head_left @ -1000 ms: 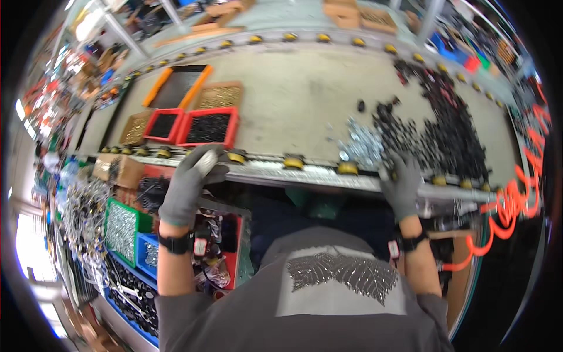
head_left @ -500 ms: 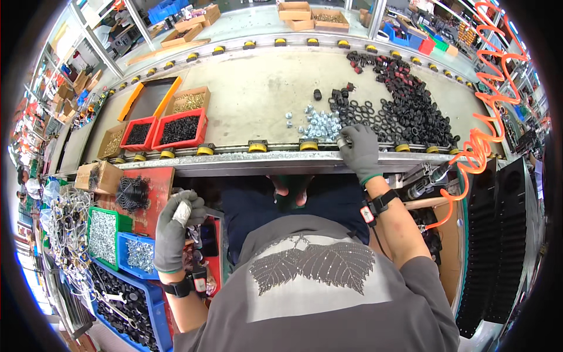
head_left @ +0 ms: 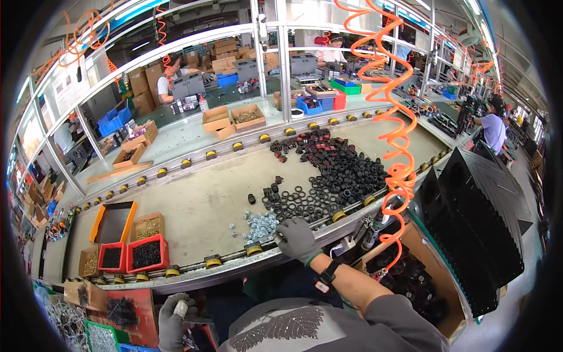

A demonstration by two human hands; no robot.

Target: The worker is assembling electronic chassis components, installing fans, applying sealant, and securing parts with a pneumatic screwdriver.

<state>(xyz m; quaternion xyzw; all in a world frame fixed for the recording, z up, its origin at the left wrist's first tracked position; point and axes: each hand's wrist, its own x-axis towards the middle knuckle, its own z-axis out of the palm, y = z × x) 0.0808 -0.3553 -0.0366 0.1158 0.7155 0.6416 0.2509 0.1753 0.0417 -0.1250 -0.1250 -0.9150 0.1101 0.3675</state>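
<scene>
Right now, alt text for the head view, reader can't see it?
A person's gloved right hand is over the near edge of a pale worktable, beside loose silvery parts and black rings. The gloved left hand is at lower left. Red bins of black parts sit at left; a coiled orange hose hangs at right.

a long, pale grey-green flat surface (head_left: 193, 211) runs left to right, edged near and far by grey metal rails (head_left: 234, 258) with yellow rollers (head_left: 172, 271). at its left end sit an orange-edged dark rectangular tray (head_left: 131, 220), two open brown cardboard boxes (head_left: 162, 226) and, side by side nearer, two red plastic bins (head_left: 148, 268). further right, loose small silvery metal pieces (head_left: 261, 226) lie near the near rail, beside flat black rings (head_left: 290, 202); rounded black parts (head_left: 352, 173) spread right, and black-and-red parts (head_left: 314, 144) lie farther back.
</scene>
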